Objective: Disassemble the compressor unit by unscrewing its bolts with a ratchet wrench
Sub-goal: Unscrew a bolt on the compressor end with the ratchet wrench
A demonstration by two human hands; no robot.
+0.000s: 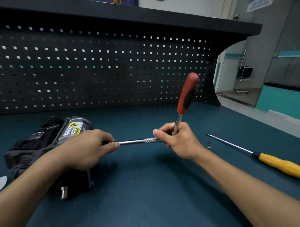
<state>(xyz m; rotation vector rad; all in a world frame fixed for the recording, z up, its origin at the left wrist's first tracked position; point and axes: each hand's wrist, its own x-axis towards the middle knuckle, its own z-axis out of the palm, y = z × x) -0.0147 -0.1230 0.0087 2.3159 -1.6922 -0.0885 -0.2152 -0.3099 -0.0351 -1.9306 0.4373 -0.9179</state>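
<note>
While raised over the table (148, 189), ratchet wrench (187, 95) gripped at its steel neck by right hand (178, 143), red handle pointing up and away. Fingers (161, 132) curled tight round the head end, hiding the head. Extension bar (136, 141) running level from there into left hand (86, 149), tip pinched between thumb and forefinger, socket end hidden. Compressor unit (50, 144) lying on table under and behind left hand, partly covered by wrist. Yellow-handled screwdriver (259, 158) and small bolt (208, 144) lying right, bolt blurry.
</note>
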